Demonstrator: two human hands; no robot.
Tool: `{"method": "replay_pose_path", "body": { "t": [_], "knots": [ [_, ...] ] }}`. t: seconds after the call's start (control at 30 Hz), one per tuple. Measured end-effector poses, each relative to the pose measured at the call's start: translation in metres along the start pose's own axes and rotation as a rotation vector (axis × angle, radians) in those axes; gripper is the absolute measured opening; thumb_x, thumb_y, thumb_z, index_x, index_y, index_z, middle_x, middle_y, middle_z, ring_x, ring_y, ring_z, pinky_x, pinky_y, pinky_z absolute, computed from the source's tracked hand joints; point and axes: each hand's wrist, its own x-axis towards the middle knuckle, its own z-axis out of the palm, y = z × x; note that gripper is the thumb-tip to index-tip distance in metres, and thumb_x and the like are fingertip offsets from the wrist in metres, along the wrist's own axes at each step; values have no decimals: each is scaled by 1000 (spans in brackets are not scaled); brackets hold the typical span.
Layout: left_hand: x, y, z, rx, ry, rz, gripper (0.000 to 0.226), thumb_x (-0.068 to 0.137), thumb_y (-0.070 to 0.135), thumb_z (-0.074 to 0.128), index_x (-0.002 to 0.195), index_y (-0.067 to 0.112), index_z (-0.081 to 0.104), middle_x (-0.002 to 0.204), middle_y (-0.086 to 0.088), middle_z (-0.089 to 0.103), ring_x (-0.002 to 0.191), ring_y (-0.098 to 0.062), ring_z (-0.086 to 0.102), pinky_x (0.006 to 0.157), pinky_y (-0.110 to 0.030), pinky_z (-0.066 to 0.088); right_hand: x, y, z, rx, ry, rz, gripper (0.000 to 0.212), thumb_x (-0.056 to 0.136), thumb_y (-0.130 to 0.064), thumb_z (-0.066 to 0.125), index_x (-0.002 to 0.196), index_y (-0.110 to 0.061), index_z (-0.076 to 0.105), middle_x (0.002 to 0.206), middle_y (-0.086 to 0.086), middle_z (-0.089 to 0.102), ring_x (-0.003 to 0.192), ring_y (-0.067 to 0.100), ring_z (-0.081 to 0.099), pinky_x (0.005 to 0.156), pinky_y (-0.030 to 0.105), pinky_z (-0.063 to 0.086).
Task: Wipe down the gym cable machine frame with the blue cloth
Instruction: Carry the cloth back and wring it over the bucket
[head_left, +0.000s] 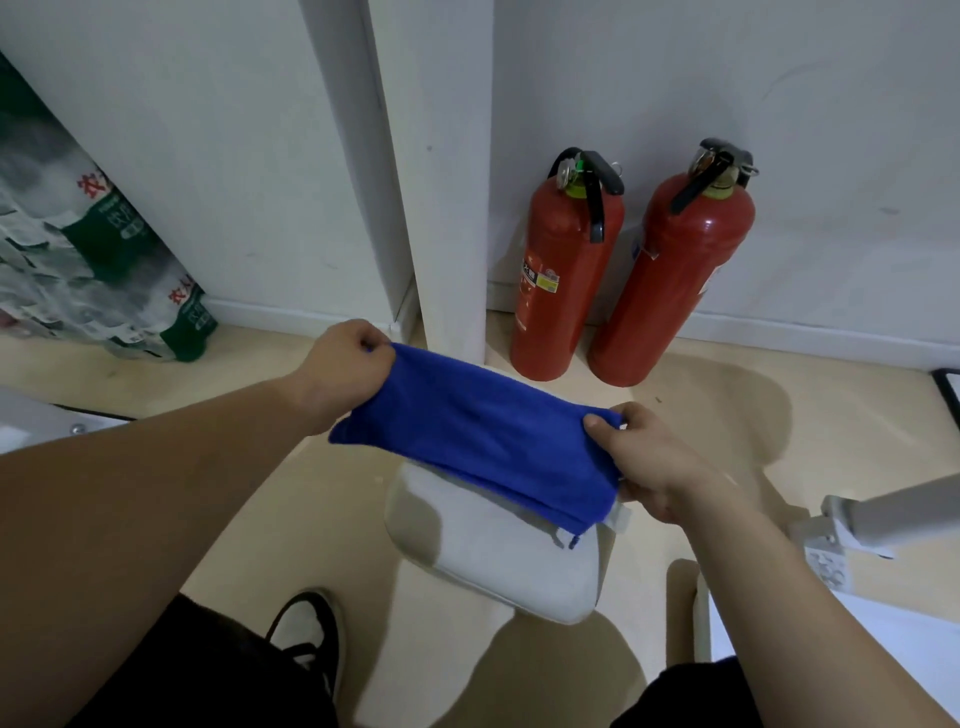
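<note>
The blue cloth (478, 426) is stretched between both hands, folded over, in the middle of the view. My left hand (343, 369) grips its far left corner with curled fingers. My right hand (644, 462) pinches its near right end, thumb on top. The cloth hangs just above a pale grey padded seat (498, 561). A light grey metal arm of the machine (883, 514) with a bolted bracket juts in from the right edge.
Two red fire extinguishers (566, 270) (680, 280) stand against the white wall behind the cloth. A white pillar (447, 182) rises at centre. Shrink-wrapped bottle packs (88, 249) are stacked at left. My black shoe (311, 639) is on the beige floor below.
</note>
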Motion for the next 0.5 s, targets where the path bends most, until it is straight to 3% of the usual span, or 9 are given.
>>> {"method": "replay_pose_path", "body": {
  "t": [0.07,0.17,0.37,0.5],
  "knots": [
    [-1,-2,-5,34,-20,-18,13,95,23,57,97,19,68,102,-3,68,93,-20,63,75,-31,49,-3,1,5,-87,22,-23,21,101,-34,61,111,-16,55,107,14,66,88,34,68,72,47,61],
    [-7,3,4,144,-65,3,11,93,27,66,101,20,68,104,1,65,100,-21,61,82,-30,48,-7,3,9,-93,32,-33,21,100,-31,62,109,-13,57,96,16,65,67,32,67,68,57,63],
    [-42,58,49,28,-224,59,26,92,9,68,114,20,60,103,-5,59,83,-30,68,56,-39,63,-13,1,-6,-152,94,-133,16,103,-29,54,110,-19,64,107,6,66,92,26,68,77,50,64],
    [-61,75,83,-29,-447,78,65,86,4,75,142,26,49,118,1,53,85,-26,72,62,-35,64,-24,6,-17,-113,13,-76,18,104,-32,54,110,-19,66,106,7,71,96,23,71,83,45,64]
  ]
}}
